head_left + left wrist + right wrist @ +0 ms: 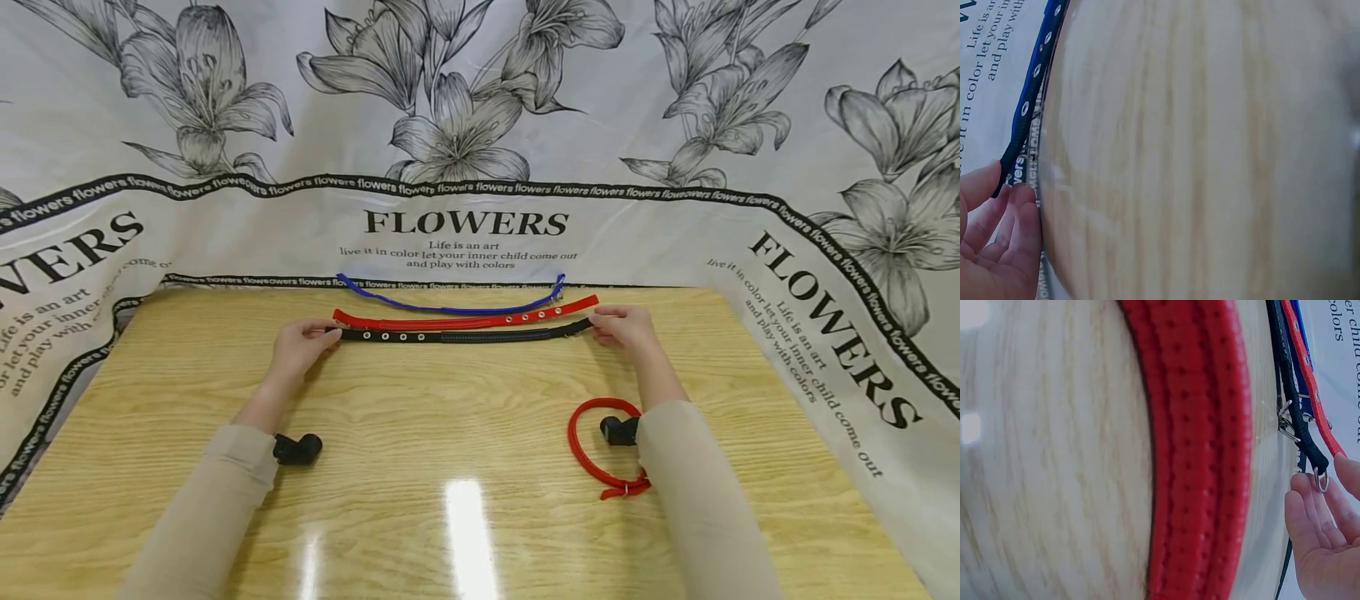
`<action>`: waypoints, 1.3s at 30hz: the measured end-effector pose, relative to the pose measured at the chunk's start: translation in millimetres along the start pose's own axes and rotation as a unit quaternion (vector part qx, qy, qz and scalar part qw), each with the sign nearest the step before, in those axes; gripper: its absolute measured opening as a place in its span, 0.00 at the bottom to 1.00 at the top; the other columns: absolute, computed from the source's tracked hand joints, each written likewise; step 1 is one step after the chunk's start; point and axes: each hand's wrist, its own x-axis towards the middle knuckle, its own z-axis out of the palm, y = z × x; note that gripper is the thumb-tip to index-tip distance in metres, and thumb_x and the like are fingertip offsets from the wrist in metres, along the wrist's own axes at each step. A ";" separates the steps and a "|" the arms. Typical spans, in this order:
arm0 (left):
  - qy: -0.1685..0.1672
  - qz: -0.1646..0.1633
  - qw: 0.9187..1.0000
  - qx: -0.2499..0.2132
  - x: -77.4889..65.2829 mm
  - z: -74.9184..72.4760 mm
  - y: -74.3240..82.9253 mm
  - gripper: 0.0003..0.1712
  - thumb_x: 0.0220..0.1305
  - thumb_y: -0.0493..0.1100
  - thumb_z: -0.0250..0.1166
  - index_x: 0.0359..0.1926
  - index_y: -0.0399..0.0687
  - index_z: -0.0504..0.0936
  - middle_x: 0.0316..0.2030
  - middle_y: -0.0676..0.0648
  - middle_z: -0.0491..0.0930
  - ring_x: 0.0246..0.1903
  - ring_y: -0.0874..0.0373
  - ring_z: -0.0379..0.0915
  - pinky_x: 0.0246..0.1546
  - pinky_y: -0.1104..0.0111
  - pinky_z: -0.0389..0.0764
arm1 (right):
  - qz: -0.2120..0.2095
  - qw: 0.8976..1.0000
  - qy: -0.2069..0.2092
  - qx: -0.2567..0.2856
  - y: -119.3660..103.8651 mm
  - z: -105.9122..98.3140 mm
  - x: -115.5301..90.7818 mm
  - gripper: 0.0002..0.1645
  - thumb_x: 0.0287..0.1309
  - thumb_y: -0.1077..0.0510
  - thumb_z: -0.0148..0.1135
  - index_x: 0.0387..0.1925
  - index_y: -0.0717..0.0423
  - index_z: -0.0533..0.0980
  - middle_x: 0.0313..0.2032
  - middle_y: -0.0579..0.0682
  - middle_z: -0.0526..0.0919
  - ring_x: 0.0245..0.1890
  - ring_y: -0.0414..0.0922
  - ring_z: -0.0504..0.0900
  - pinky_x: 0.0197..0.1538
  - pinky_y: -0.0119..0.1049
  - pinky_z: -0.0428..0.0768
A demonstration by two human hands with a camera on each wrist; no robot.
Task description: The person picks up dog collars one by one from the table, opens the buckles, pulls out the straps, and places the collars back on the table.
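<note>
A black collar (495, 337) with metal eyelets lies stretched sideways on the wooden table. My left hand (302, 346) pinches its eyelet end between thumb and fingers. At the other end, my right hand (626, 330) holds the buckle end; in the right wrist view a metal ring (1321, 481) sits against the fingers. Just behind it a red collar (435, 324) with eyelets lies nearly parallel, its right end close to my right hand. Farther back is a blue collar (390, 298), its ends curving up toward the cloth.
A second red collar (574, 442), buckled into a loop, lies beside my right forearm and partly under it. Flower-printed cloth (465, 237) borders the table (390, 417) at the back and sides. A black wrist camera (298, 450) sits at each cuff.
</note>
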 end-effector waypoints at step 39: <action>-0.248 0.100 0.963 0.024 -53.3 128.0 65.8 0.16 0.59 0.38 0.65 0.47 0.34 0.78 0.37 0.44 0.79 0.36 0.55 0.76 0.35 0.68 0.78 | -0.098 0.972 -0.124 -0.171 48.8 -68.0 -89.0 0.31 0.61 0.53 0.60 0.56 0.74 0.67 0.45 0.61 0.80 0.38 0.39 0.81 0.41 0.38 0.81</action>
